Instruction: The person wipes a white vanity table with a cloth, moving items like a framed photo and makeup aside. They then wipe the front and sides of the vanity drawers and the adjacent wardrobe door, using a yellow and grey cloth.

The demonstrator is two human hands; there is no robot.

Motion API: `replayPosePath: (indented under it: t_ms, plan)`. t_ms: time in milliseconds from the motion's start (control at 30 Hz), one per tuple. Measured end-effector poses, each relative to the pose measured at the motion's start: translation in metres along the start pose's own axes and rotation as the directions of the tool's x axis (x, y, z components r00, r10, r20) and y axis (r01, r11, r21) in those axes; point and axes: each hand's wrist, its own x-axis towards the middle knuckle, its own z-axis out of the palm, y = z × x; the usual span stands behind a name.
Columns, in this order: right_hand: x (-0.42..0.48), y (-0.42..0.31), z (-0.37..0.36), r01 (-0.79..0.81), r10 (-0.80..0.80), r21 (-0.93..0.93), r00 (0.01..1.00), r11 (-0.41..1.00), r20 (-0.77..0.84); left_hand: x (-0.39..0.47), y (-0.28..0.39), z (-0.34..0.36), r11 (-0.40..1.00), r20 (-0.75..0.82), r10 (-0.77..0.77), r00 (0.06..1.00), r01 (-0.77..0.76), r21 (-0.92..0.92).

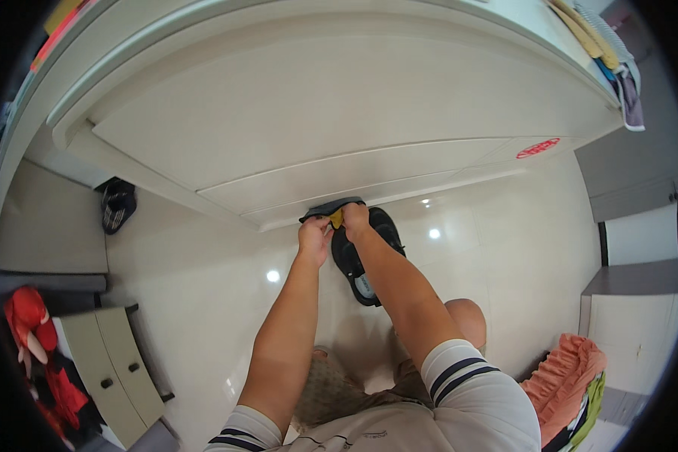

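Both of my hands grip a small dark grey cloth item (332, 207) with a yellow patch or lining (337, 219) showing between them. My left hand (314, 239) pinches its near left edge. At the right end, my right hand (355, 219) has its fingers closed on the cloth and partly hidden by it. Below the hands, a pair of black shoes stands side by side on the floor. The left shoe (347, 255) has a pale insole with writing at its heel; my right forearm covers part of the right shoe (386, 226).
A large white panelled unit (339, 101) with a red mark rises in front of me. Folded cloths (604, 51) overhang its right corner. A dark shoe (118, 206) lies far left, above a low greenish cabinet (110, 361) and red items (31, 322). Coral ruffled fabric (565, 384) hangs at lower right.
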Motion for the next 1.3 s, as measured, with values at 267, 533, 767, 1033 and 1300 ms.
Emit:
replayPosePath:
  t_ms: [267,533,767,1033,1300]
  plan:
    - [-0.011,-0.002,-0.006,-0.064,0.064,0.0,0.997,0.998,0.034,-0.016,-0.01,0.043,0.991,-0.042,0.033,0.999,-0.039,-0.129]
    - [0.01,-0.03,-0.04,-0.066,0.075,-0.154,0.996,0.986,0.05,0.033,-0.052,0.05,0.991,-0.051,0.087,0.995,-0.092,-0.098]
    - [0.064,-0.122,-0.149,-0.028,0.024,-0.22,0.999,0.975,-0.022,0.06,-0.143,0.155,0.988,0.106,0.082,0.991,-0.067,-0.136]
    - [0.216,-0.22,-0.357,0.127,-0.142,-0.279,0.989,0.952,-0.035,0.115,-0.28,0.347,0.988,0.239,-0.095,0.966,0.121,-0.098]
    - [0.217,-0.258,-0.364,0.037,-0.053,0.296,0.997,0.955,0.047,0.047,-0.278,0.455,0.983,0.134,0.033,0.99,-0.007,-0.184]
